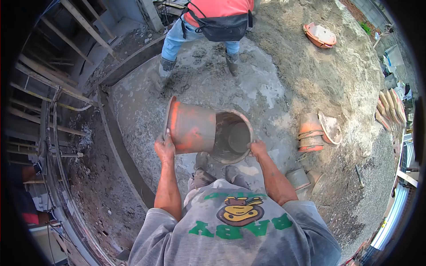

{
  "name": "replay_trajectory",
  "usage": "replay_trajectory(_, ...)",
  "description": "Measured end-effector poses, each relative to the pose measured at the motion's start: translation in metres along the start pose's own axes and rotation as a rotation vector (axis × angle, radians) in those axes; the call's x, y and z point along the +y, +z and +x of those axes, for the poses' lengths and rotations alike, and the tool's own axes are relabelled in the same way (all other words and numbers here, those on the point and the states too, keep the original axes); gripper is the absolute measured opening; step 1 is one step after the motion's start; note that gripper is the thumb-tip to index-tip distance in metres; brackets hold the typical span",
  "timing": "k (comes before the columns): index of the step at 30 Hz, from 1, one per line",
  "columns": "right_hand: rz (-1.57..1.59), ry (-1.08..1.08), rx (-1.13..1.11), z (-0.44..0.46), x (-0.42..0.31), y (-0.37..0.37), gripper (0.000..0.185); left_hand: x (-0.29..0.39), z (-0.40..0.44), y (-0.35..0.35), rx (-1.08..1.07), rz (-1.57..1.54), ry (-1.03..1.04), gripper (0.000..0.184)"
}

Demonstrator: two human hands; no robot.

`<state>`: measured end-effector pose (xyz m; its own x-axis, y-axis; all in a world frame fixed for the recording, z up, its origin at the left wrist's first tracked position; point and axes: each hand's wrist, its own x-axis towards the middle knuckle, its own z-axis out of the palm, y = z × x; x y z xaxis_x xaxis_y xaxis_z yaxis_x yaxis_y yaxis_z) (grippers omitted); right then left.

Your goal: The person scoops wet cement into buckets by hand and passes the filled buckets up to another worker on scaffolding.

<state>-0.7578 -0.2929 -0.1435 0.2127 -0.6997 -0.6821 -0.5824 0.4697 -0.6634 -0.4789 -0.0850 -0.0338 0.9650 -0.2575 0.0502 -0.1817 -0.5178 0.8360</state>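
My left hand (165, 148) is closed on the rim of an orange bucket (193, 128) smeared with grey cement. That bucket lies tilted on its side in the air, its mouth toward the left and its base toward the right. My right hand (257, 149) grips the rim of a second bucket (249, 128), whose mouth faces up at me. Its inside is coated grey, and the round bottom shows. The orange bucket's base overlaps this second bucket's left side; whether they touch I cannot tell. My boots stand just below both.
Ahead stands a person (217, 20) in rubber boots on the wet concrete (146, 93). Stacked buckets (310, 133) and grey buckets (298, 179) lie to the right, an orange tub (319, 35) farther back. A low concrete edge (120, 146) runs along the left, beside timber framing.
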Motion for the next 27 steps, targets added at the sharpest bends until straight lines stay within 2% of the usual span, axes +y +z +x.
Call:
replay_trajectory(1, 0.049, -0.008, 0.032, 0.005, 0.022, -0.017, 0.037, -0.006, -0.003, -0.009, 0.056, -0.134, -0.035, 0.032)
replay_trajectory(5, -0.082, -0.003, 0.187, 0.004, 0.078, -0.087, 0.036, -0.040, -0.027, -0.039, 0.234, -0.358, -0.256, 0.032)
replay_trajectory(7, -0.231, -0.013, 0.259, 0.045, 0.144, -0.119, 0.030, -0.068, -0.049, -0.050, 0.260, -0.386, -0.355, 0.033)
replay_trajectory(10, -0.691, -0.128, 0.328, 0.079, 0.221, -0.171, 0.023, -0.112, -0.079, -0.060, 0.349, -0.246, -0.377, 0.033)
replay_trajectory(12, -0.795, -0.078, 0.297, 0.078, 0.243, -0.206, 0.018, -0.135, -0.096, -0.075, 0.384, -0.097, -0.392, 0.032)
replay_trajectory(14, -0.982, -0.078, 0.256, 0.036, 0.212, -0.230, 0.018, -0.130, -0.113, -0.082, 0.485, -0.031, -0.390, 0.034)
replay_trajectory(15, -1.192, -0.126, 0.189, 0.000, 0.176, -0.233, 0.018, -0.130, -0.120, -0.085, 0.492, -0.025, -0.439, 0.034)
replay_trajectory(17, -0.683, -0.004, 0.326, -0.004, 0.172, -0.238, 0.018, -0.134, -0.132, -0.091, 0.500, -0.008, -0.532, 0.034)
replay_trajectory(21, 0.337, 0.253, 0.522, -0.017, 0.186, -0.244, 0.018, -0.179, -0.144, -0.084, 0.547, -0.300, -0.513, 0.028)
replay_trajectory(24, 0.446, 0.386, 0.440, -0.001, 0.211, -0.245, 0.005, -0.161, -0.145, -0.074, 0.557, -0.412, -0.528, 0.025)
replay_trajectory(27, 0.446, 0.400, 0.407, -0.005, 0.204, -0.234, 0.007, -0.157, -0.144, -0.072, 0.579, -0.453, -0.509, 0.024)
